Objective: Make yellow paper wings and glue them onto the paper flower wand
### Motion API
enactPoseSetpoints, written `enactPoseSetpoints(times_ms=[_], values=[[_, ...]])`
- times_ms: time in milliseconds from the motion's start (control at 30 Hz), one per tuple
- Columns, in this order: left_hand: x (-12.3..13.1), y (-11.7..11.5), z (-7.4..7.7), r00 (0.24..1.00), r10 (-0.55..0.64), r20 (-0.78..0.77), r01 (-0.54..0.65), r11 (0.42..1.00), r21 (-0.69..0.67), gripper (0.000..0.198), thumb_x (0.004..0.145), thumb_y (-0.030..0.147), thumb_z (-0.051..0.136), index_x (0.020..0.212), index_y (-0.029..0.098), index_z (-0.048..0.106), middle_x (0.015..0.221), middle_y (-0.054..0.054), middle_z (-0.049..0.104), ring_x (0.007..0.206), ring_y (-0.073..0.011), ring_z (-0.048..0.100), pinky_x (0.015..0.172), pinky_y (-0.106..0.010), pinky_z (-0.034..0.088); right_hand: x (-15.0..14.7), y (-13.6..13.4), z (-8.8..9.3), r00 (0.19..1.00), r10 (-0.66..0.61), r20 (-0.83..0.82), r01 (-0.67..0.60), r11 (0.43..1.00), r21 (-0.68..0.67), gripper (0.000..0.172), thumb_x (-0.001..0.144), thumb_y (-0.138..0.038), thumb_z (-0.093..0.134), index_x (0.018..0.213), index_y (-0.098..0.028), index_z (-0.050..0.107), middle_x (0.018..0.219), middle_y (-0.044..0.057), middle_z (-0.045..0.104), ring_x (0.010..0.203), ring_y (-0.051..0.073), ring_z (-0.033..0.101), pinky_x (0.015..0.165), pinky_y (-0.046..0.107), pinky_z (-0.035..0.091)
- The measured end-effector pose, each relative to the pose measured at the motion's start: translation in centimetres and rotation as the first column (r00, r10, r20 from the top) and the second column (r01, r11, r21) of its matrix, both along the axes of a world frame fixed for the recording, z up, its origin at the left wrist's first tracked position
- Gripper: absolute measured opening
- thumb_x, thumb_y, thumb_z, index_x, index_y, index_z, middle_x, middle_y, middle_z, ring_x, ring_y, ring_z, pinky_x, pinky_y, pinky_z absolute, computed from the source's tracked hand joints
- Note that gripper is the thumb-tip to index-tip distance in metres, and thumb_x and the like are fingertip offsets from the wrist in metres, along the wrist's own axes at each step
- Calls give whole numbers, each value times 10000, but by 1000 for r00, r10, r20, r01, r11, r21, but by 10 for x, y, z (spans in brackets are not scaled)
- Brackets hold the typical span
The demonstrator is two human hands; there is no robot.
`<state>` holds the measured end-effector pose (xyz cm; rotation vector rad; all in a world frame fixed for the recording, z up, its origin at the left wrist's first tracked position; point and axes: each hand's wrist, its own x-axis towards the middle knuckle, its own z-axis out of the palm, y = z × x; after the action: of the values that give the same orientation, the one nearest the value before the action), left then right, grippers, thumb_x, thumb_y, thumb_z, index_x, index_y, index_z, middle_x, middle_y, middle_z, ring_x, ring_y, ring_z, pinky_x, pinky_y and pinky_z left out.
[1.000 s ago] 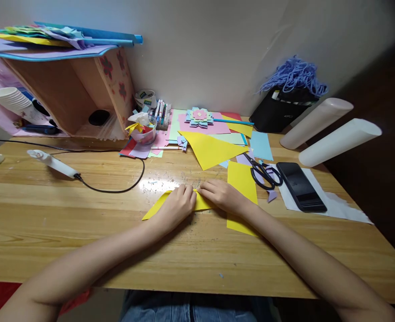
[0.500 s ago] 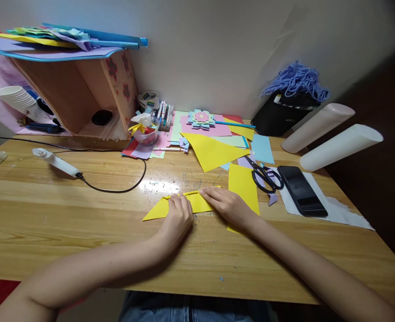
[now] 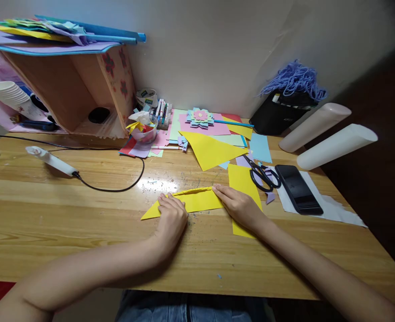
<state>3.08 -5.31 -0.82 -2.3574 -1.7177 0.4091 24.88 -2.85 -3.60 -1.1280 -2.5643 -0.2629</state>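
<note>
A yellow paper sheet point(image 3: 200, 201) lies on the wooden desk before me, its far edge folded or rolled over into a narrow strip. My left hand point(image 3: 172, 212) has bent fingers closed on the sheet near its pointed left end. At the far right part of that edge, my right hand point(image 3: 235, 203) presses down with its fingers together; the thumbs are mostly hidden. A second yellow sheet point(image 3: 247, 223) lies partly under the right hand and wrist. Black-handled scissors point(image 3: 264, 176) rest just beyond it, over paper scraps.
A black phone point(image 3: 298, 190) lies on white paper to the right, near two white paper tubes point(image 3: 338, 145). To the left is a white corded tool, probably a glue gun point(image 3: 54, 162). Behind are a cardboard box point(image 3: 116, 89), a cup of scraps point(image 3: 145, 134) and a layered paper flower point(image 3: 200, 117).
My hands have moved apart along the folded edge, the left one leftward and the right one rightward. More of the strip shows between them. The view has shifted slightly.
</note>
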Motion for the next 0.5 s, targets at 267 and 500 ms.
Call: enactPoseSetpoints(times_ms=[267, 500], values=[[1, -4, 4, 997, 67, 28, -66, 997, -31, 468, 954, 163, 240, 1182, -149, 505, 1102, -379, 538, 998, -390, 611, 653, -361, 549, -12, 4, 22, 980, -197, 5, 197, 980, -32, 304, 854, -58, 412, 1066, -77, 630, 1056, 160, 679, 919, 264, 655, 758, 389, 563], [0, -5, 0, 997, 26, -71, -24, 999, 32, 446, 949, 154, 273, 1157, -148, 526, 1069, -374, 568, 964, -364, 640, 680, -358, 537, -46, 22, 29, 983, -26, -183, -24, 963, -267, 287, 883, -213, 494, 1144, -208, 612, 1127, 69, 662, 1026, 210, 615, 851, 357, 521]])
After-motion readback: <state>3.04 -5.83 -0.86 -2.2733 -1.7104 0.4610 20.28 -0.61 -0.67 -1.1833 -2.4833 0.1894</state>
